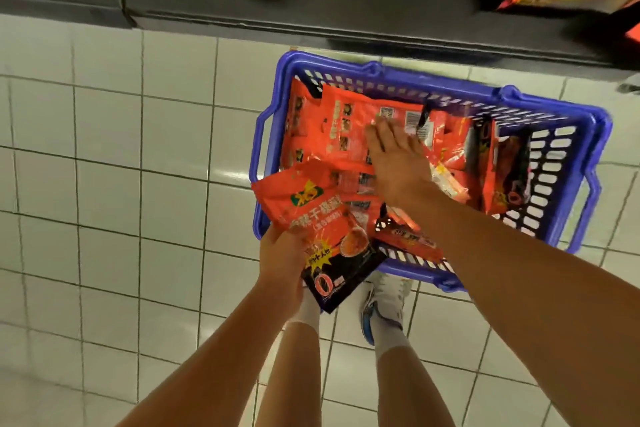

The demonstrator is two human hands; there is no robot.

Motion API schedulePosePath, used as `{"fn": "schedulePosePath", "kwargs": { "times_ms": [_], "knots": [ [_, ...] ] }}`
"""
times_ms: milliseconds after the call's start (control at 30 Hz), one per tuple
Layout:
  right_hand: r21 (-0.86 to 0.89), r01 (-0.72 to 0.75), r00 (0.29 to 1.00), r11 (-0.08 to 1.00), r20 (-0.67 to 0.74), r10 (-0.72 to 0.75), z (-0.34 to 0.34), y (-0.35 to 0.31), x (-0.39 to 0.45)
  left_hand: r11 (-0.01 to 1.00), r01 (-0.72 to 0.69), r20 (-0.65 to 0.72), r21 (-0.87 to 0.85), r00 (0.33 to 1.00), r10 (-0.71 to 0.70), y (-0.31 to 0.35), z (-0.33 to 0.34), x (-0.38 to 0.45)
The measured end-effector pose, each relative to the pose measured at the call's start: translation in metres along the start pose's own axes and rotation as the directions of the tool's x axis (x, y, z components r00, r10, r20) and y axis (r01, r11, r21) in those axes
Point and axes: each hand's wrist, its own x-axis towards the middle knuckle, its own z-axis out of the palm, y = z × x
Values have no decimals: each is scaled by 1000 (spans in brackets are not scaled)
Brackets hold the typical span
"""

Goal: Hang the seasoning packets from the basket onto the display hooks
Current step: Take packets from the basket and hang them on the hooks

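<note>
Head view, left hand (281, 262) gripping packet (320, 218), basket (571, 163) packets blurred.

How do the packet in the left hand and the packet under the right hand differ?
The held packet is gripped by the left hand above the basket's near corner; the basket packet lies inside the basket under the open right hand. The held packet shows its printed front, red above and black below; the basket packet shows its back, with a barcode. Both are red seasoning packets.
</note>
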Motion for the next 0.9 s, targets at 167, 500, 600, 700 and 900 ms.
{"fn": "schedulePosePath", "kwargs": {
  "times_ms": [167, 500, 600, 700, 900],
  "knots": [
    [333, -146, 977, 931, -97, 188, -37, 10, -25, 998, 19, 33, -58, 999, -17, 16, -5, -14],
    [996, -79, 971, -39, 85, 222, -228, 24, -186, 983, -119, 310, -143, 937, 159, 115, 14, -145],
    [1000, 9, 969, -4, -7, 248, -308, 11, -242, 969, -216, 340, -117, 908, 244, 167, 11, -212],
    [991, 101, 959, 87, -120, 256, -392, -6, -300, 932, -332, 327, -146, 873, 362, 221, 2, -293],
    [909, 341, 874, 241, -401, 276, -556, -53, -410, 789, -579, 374, -205, 699, 610, 317, -30, -458]
  ]
}}
